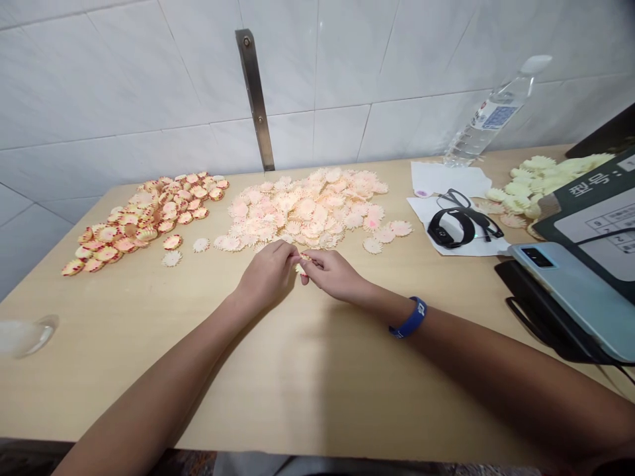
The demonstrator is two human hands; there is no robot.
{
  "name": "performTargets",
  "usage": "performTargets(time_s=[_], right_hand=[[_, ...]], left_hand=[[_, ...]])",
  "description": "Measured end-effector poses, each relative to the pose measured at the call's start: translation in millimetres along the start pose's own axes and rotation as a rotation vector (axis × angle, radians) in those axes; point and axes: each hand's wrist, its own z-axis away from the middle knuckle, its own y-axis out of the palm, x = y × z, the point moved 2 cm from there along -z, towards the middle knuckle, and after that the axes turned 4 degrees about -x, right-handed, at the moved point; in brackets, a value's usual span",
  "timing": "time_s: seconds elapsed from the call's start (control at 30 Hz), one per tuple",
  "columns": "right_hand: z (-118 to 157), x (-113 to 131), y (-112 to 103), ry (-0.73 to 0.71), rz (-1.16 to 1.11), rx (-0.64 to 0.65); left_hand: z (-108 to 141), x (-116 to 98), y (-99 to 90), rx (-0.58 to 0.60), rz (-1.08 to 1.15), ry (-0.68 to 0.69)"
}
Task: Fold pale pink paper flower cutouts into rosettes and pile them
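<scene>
Nearest the chest, both forearms are reaching across a light wooden tabletop, and a blue wristband is circling the right wrist. The left hand and right hand are meeting at the middle of the table, their fingertips closing from both sides on a small paper flower. Both hands seem to be grasping it in a light pinch, though the fingers are hiding most of it. It is likely to handle as a very light, thin, fairly soft piece that tears or creases easily, so its rim or centre calls for a gentle fingertip hold.

Just beyond the hands, a broad heap of pale pink paper flowers is spreading across the table. To its left lies a heap of cupped, red-tinged flowers. On the right, a phone is resting on a dark case, beside a black band and glasses on white paper. Pale yellow flowers are lying further back, and a water bottle is leaning against a white tiled wall.
</scene>
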Motion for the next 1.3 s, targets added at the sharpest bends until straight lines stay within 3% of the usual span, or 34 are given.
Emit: performTargets(time_s=[0.1, 0.2, 0.37, 0.6, 0.67, 0.77, 0.97, 1.13, 1.3], right_hand=[[-0.8, 0.2, 1.3, -0.024, 0.050, -0.024], [-0.7, 0.5, 0.7, -0.049, 0.068, -0.017], [1.5, 3.0, -3.7, -0.074, -0.002, 0.106], [1.6, 4.4, -8.5, -0.085, -0.064, 0.235], [0.8, 3.7, -7.7, -0.087, -0.059, 0.203], [0.1, 2.8, -6.3, -0.070, -0.017, 0.096], [1.9, 4.1, -4.3, 0.000, -0.023, 0.006], [3.4, 6.6, -2.6, 0.018, -0.028, -0.007], [2.7, 4.9, -0.9, 0.006, 0.000, 0.014]], left_hand=[[0.9, -0.7, 0.7, 0.022, 0.047, -0.039], [2.6, 1.7, 2.3, 0.082, 0.187, -0.164], [4.1, 8.3, 5.9, 0.266, 0.564, -0.338], [3.2, 12.1, 6.8, 0.354, 0.802, -0.371], [2.6, 11.6, 5.1, 0.319, 0.735, -0.358], [1.8, 10.6, 1.0, 0.172, 0.485, -0.313], [4.1, 4.4, 2.9, -0.066, 0.080, -0.121], [7.6, -1.0, 10.7, -0.120, -0.100, 0.005], [10.9, -4.9, 15.9, -0.093, -0.253, 0.018]])
